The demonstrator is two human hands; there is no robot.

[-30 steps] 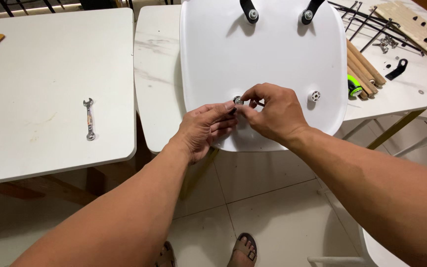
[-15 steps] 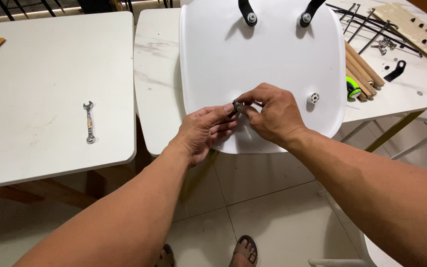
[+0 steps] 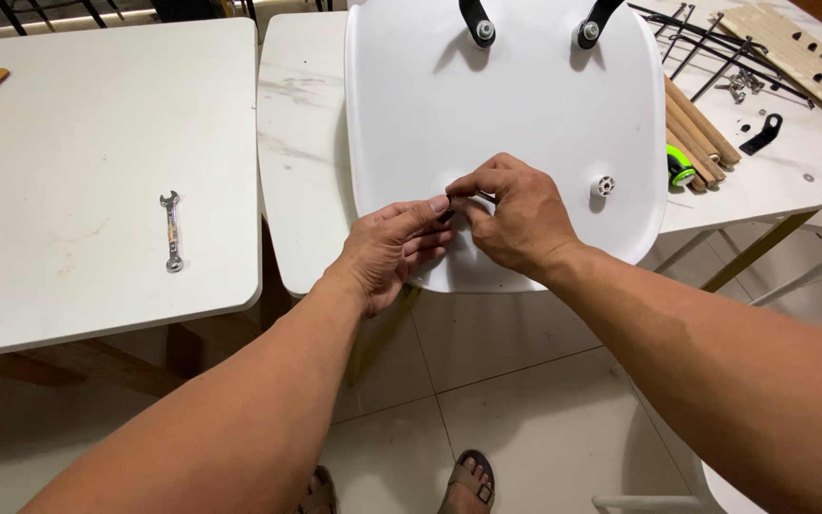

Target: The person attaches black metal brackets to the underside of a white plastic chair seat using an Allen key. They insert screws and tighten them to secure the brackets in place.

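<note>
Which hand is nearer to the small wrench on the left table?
Left. The left hand is on the white seat shell, on the side toward the wrench; the right hand lies farther away.

The white chair seat (image 3: 525,105) is showing smooth, slightly glossy plastic. The wrench (image 3: 172,231) is presenting bright polished metal on a matt white tabletop (image 3: 68,190). The dowels (image 3: 701,128) are appearing as bare, unfinished wood.

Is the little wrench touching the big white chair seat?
Apart. The head view shows the wrench lying alone on the left table, with a dark gap between that table and the one under the white seat.
</note>
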